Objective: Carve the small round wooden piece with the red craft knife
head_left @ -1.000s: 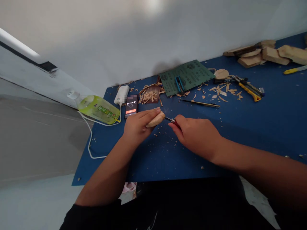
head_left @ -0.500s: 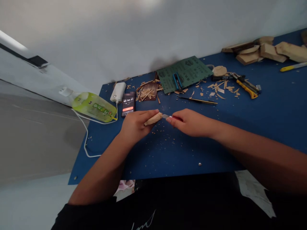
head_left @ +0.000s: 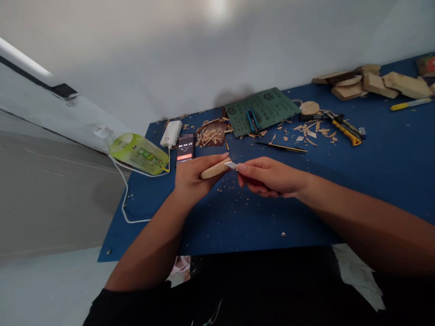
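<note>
Wood piece [head_left: 214, 170], a pale tapered stick, sits in my left hand [head_left: 192, 179] just above the blue tabletop [head_left: 374, 172]. The fingers are closed tight around its lower half and the thumb lies along the top. My right hand [head_left: 268, 177] is just right of the wood piece, fingers curled shut on the knife [head_left: 231, 165]. Only the short silver blade shows, its tip touching the wood piece's free end. Half a second ago that hand lay flatter and the red handle showed between thumb and forefinger. Now the wrist has rolled, the fingers are tucked under, and the handle is almost wholly hidden. The left hand has barely shifted.

Fine chips [head_left: 234, 199] speckle the tabletop below and around the wood piece. Just beyond it to the left lies a phone [head_left: 185, 151], whose timer has ticked up by one second. A white power bank [head_left: 171, 133] is behind that, and a green pouch [head_left: 141, 154] lies further left at the tabletop's edge.

Behind the wood piece is a heap of shavings [head_left: 212, 135]. Right of it are a thin dark tool [head_left: 282, 146] and a green sandpaper sheet [head_left: 263, 108]. Far to the right lie a yellow utility knife [head_left: 346, 129] and, farthest, stacked wood blocks [head_left: 374, 83].
</note>
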`<state>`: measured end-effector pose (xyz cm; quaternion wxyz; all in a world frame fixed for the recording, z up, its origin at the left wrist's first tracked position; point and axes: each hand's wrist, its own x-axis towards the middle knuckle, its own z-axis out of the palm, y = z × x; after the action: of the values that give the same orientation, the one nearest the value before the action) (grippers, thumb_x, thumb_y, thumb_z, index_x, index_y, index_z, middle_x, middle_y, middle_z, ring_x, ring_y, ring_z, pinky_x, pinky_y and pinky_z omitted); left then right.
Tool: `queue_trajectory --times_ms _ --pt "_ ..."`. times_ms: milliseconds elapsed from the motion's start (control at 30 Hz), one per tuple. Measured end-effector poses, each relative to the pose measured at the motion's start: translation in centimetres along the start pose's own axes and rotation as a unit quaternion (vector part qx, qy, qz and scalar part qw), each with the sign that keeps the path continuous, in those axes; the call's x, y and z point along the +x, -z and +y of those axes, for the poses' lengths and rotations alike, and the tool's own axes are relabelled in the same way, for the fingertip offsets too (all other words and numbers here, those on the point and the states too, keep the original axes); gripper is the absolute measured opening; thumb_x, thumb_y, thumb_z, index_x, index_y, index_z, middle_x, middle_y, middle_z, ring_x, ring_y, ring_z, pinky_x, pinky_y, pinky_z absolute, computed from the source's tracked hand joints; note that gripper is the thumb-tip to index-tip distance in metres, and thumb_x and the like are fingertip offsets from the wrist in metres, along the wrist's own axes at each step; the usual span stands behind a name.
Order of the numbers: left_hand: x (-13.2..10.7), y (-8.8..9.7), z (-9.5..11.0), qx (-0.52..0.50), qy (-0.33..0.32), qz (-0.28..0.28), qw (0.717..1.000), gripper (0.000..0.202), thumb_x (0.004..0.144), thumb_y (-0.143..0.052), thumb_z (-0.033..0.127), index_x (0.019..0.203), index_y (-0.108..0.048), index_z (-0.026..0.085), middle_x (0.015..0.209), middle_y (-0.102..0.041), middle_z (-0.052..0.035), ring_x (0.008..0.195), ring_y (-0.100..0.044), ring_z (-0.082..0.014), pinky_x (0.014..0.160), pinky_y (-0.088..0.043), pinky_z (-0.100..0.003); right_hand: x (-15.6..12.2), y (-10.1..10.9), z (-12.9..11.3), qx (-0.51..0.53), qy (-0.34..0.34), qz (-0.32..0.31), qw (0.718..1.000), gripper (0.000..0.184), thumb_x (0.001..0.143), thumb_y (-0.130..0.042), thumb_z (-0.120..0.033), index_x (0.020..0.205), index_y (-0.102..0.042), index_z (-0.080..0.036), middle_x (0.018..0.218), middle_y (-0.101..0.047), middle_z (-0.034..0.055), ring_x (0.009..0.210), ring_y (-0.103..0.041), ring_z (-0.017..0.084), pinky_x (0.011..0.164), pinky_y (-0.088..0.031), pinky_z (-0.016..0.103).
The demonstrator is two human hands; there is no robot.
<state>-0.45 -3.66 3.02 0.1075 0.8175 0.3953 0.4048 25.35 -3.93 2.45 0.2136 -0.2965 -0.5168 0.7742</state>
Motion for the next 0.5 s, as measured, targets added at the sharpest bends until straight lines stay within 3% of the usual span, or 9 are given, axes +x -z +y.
queue_trajectory --times_ms 100,233,367,500 --pt "0.0 -0.3 -0.2 -0.030 0.014 0.002 0.999 0.035 0.093 -0.091 0.031 0.127 -0.085 0.031 0.121 -0.087 -0.0027 0.099 -0.086 -0.0205 0.100 -0.073 -0.037 0.1 0.0 0.3 0.035 -0.004 -0.019 0.999 0.053 0.107 -0.059 -0.072 0.094 -0.067 -0.021 0.052 -0.045 -0.0102 0.037 -0.030 0.007 0.033 -0.022 0.019" --pt "-0.1 -0.8 -1.1 -0.038 0.001 0.034 0.999 0.035 0.093 -0.091 0.027 0.127 -0.085 0.033 0.125 -0.086 -0.0017 0.105 -0.086 -0.0202 0.098 -0.073 -0.037 0.3 -0.1 0.6 0.073 -0.017 -0.006 0.997 0.055 0.108 -0.055 -0.074 0.095 -0.066 -0.022 0.052 -0.045 -0.0101 0.036 -0.029 0.007 0.033 -0.022 0.019" --pt "0.2 -0.8 -2.2 -0.034 -0.018 0.053 0.998 0.034 0.093 -0.090 0.027 0.126 -0.083 0.033 0.129 -0.085 -0.0019 0.114 -0.084 -0.0215 0.105 -0.072 -0.043 0.6 0.1 0.9 0.073 0.001 0.043 0.996 0.056 0.108 -0.054 -0.075 0.098 -0.068 -0.022 0.054 -0.051 -0.0078 0.038 -0.036 0.008 0.035 -0.025 0.021" --pt "0.6 -0.6 -2.9 -0.044 -0.048 0.044 0.997 0.035 0.092 -0.091 0.025 0.126 -0.082 0.029 0.132 -0.084 -0.0053 0.121 -0.082 -0.0225 0.108 -0.069 -0.043 0.9 0.1 1.3 0.004 0.058 0.111 0.992 0.053 0.112 -0.050 -0.067 0.102 -0.073 -0.021 0.062 -0.060 -0.0041 0.044 -0.047 0.009 0.041 -0.035 0.023"
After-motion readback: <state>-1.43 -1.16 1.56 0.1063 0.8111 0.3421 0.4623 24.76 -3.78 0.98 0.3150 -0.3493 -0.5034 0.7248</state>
